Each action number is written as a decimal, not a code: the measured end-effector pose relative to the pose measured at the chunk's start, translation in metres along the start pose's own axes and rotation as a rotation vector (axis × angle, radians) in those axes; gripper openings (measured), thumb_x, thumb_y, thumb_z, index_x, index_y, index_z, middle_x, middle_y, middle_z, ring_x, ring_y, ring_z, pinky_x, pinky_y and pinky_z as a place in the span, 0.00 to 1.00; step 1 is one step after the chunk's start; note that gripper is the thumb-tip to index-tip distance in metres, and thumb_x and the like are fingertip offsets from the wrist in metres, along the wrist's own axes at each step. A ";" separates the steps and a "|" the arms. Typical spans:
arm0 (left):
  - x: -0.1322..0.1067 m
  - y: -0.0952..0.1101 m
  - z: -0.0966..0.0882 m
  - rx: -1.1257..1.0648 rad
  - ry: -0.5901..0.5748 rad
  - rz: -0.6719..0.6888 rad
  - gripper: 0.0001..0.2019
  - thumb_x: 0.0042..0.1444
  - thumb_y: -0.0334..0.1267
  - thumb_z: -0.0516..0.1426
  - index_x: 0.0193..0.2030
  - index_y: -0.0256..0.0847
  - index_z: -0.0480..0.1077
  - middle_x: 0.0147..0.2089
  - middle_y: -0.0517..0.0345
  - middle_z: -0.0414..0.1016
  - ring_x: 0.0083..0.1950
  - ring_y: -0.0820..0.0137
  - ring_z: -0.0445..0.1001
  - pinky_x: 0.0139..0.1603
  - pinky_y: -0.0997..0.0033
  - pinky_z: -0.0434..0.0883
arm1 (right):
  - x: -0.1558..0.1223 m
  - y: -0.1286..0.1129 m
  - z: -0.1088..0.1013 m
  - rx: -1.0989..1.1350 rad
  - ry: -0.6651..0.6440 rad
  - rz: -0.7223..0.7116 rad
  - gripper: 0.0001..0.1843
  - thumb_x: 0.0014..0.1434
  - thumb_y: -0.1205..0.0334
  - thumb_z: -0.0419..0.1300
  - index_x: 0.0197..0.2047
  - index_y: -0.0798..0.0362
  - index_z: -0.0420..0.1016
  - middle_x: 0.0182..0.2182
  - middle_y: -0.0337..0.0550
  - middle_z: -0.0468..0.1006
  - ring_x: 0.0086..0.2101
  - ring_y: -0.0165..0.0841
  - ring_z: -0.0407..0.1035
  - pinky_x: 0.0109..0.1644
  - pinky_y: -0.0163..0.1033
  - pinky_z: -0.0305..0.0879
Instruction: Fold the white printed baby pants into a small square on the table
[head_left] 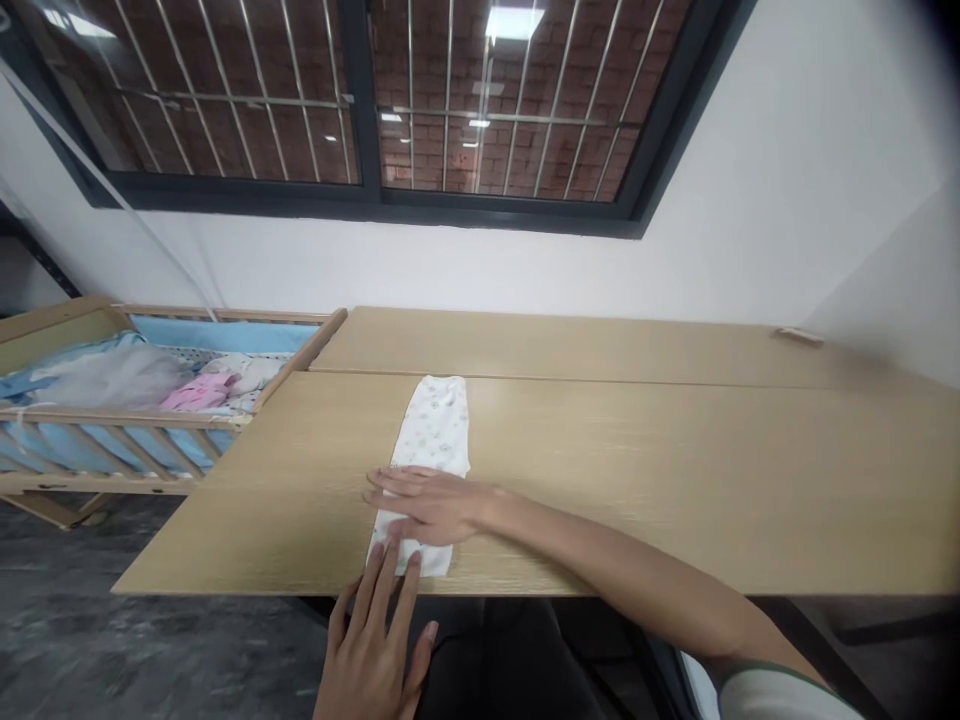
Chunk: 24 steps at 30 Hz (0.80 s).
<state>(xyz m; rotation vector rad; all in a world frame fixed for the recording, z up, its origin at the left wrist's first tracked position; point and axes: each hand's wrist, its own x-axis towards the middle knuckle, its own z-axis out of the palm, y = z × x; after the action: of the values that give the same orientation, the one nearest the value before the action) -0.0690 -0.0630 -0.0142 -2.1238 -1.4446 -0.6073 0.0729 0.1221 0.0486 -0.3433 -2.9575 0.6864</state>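
Note:
A small white printed cloth garment (435,425), folded into a long narrow strip, lies flat on the wooden table (637,460). Across its middle rests my right hand (431,507), palm down with the fingers stretched out to the left. My left hand (379,625) is at the table's front edge, fingers extended and spread, with the fingertips at the near end of the cloth. Part of the cloth is hidden under my right hand. Neither hand grips anything.
On the left stands a wooden crib (172,420) with blue padding, holding a pink cloth (201,391) and a sheer white net (124,375). Behind the table is a white wall (480,265) under a barred window. A small flat object (799,336) lies at the back right.

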 end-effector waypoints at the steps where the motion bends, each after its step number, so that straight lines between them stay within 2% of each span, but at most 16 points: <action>1: 0.000 0.000 0.000 0.002 -0.008 -0.007 0.27 0.64 0.40 0.56 0.68 0.36 0.65 0.69 0.39 0.66 0.68 0.53 0.66 0.59 0.56 0.61 | 0.002 0.010 -0.003 -0.007 0.009 0.029 0.34 0.74 0.46 0.47 0.76 0.51 0.50 0.75 0.48 0.44 0.74 0.39 0.37 0.76 0.48 0.36; 6: -0.001 0.002 0.003 -0.006 -0.001 -0.043 0.26 0.63 0.39 0.57 0.68 0.39 0.65 0.68 0.41 0.68 0.67 0.55 0.68 0.60 0.56 0.60 | 0.014 0.068 -0.023 -0.096 -0.001 0.198 0.38 0.73 0.39 0.40 0.78 0.50 0.42 0.76 0.45 0.38 0.74 0.38 0.33 0.76 0.48 0.30; 10: -0.002 0.000 0.005 -0.042 0.008 -0.062 0.25 0.65 0.42 0.57 0.67 0.42 0.67 0.67 0.44 0.70 0.66 0.59 0.69 0.60 0.58 0.59 | 0.021 0.115 -0.039 -0.170 0.032 0.346 0.40 0.71 0.35 0.36 0.78 0.47 0.43 0.76 0.43 0.37 0.74 0.40 0.31 0.76 0.50 0.27; 13: -0.002 -0.002 0.006 -0.076 0.010 -0.070 0.23 0.65 0.45 0.57 0.66 0.44 0.68 0.66 0.47 0.71 0.65 0.60 0.70 0.59 0.59 0.59 | 0.023 0.147 -0.049 -0.218 0.079 0.458 0.40 0.71 0.34 0.36 0.77 0.47 0.45 0.76 0.44 0.36 0.74 0.44 0.28 0.75 0.56 0.26; 16: 0.002 -0.001 0.005 -0.101 0.010 -0.078 0.21 0.66 0.46 0.57 0.64 0.46 0.70 0.65 0.49 0.73 0.63 0.62 0.72 0.58 0.60 0.60 | 0.021 0.173 -0.058 -0.251 0.106 0.485 0.38 0.72 0.39 0.36 0.77 0.48 0.45 0.76 0.44 0.38 0.74 0.44 0.31 0.75 0.55 0.29; 20: 0.015 0.006 0.003 -0.160 -0.015 -0.063 0.20 0.66 0.46 0.57 0.63 0.49 0.71 0.63 0.53 0.75 0.60 0.62 0.73 0.56 0.60 0.62 | 0.018 0.189 -0.069 -0.260 0.178 0.425 0.32 0.73 0.48 0.44 0.75 0.50 0.54 0.74 0.47 0.50 0.73 0.43 0.42 0.75 0.54 0.35; 22: 0.023 0.008 0.002 -0.205 -0.041 -0.063 0.19 0.65 0.46 0.57 0.62 0.50 0.71 0.62 0.53 0.75 0.59 0.62 0.74 0.55 0.60 0.63 | 0.018 0.186 -0.073 -0.274 0.282 0.411 0.29 0.71 0.54 0.50 0.72 0.53 0.60 0.72 0.51 0.56 0.72 0.44 0.46 0.75 0.54 0.36; 24: 0.029 0.007 0.002 -0.256 -0.076 -0.069 0.18 0.66 0.46 0.57 0.61 0.51 0.71 0.61 0.55 0.77 0.57 0.62 0.75 0.54 0.59 0.65 | 0.018 0.173 -0.075 -0.314 0.370 0.405 0.29 0.67 0.60 0.56 0.70 0.54 0.63 0.71 0.54 0.58 0.71 0.46 0.48 0.74 0.53 0.37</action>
<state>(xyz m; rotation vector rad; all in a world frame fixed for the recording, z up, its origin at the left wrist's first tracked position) -0.0522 -0.0433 0.0012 -2.3216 -1.5584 -0.7819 0.1000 0.3092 0.0394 -0.9932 -2.6470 0.1492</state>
